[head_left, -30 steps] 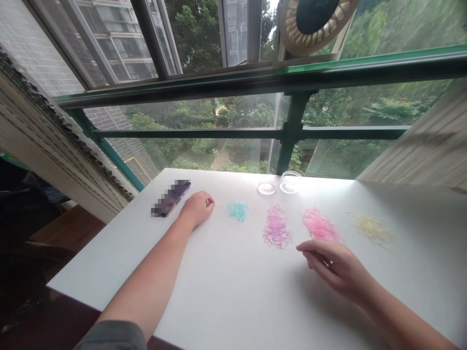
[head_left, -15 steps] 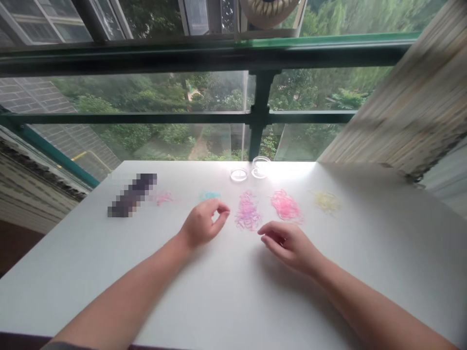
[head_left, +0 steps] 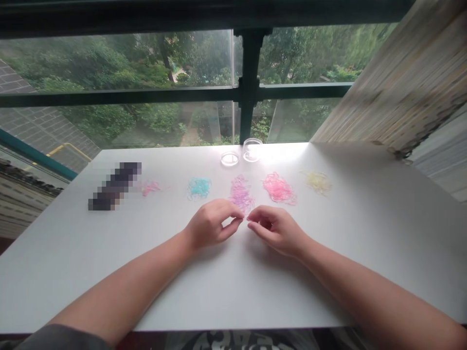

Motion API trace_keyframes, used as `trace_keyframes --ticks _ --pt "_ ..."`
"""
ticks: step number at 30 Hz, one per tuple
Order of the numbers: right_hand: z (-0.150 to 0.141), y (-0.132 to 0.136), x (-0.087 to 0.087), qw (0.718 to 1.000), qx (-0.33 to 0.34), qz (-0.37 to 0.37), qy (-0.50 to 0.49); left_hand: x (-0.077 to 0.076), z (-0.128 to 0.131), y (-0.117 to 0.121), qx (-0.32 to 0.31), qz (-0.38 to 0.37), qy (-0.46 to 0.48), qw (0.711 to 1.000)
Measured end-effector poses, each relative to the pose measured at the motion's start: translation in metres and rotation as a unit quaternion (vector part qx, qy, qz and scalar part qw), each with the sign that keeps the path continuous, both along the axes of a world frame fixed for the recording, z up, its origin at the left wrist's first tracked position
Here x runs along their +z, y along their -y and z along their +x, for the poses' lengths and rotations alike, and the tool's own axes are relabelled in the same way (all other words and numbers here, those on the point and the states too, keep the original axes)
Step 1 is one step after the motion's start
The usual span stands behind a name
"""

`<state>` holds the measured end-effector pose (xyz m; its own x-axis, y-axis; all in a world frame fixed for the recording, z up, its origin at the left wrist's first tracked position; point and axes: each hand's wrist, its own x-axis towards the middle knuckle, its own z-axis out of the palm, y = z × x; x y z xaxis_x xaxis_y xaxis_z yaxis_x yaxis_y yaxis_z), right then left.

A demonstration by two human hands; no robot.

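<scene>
Desk (head_left: 226, 291), strands lying in colour piles: small pink pile (head_left: 150, 188) near far left corner, blue pile (head_left: 199, 187), left hand (head_left: 208, 226) pinched, clear dishes (head_left: 229, 164) by far edge, seemingly unfilled, purple pile (head_left: 240, 191), right hand (head_left: 280, 231) half-curled, hot-pink pile (head_left: 278, 188), yellow pile (head_left: 318, 182) toward far right corner. Can't tell whether either hand grips strand.

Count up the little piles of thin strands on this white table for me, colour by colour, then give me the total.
Pink: 2, a large pink pile and a small pink pile
Blue-green pile: 1
Purple pile: 1
Pale yellow pile: 1
Total: 5 piles
</scene>
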<state>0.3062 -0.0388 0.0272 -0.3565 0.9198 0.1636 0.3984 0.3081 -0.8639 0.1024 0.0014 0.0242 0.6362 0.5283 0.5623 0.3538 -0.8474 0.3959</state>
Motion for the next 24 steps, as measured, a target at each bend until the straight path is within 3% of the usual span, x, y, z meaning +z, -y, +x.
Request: trace_keyframes --ticks 24 --pt "0.0029 -0.0081 -0.0031 0.996 0.024 0.070 0.059 -0.0023 -0.0059 -0.0056 -0.019 -0.040 -0.028 0.999"
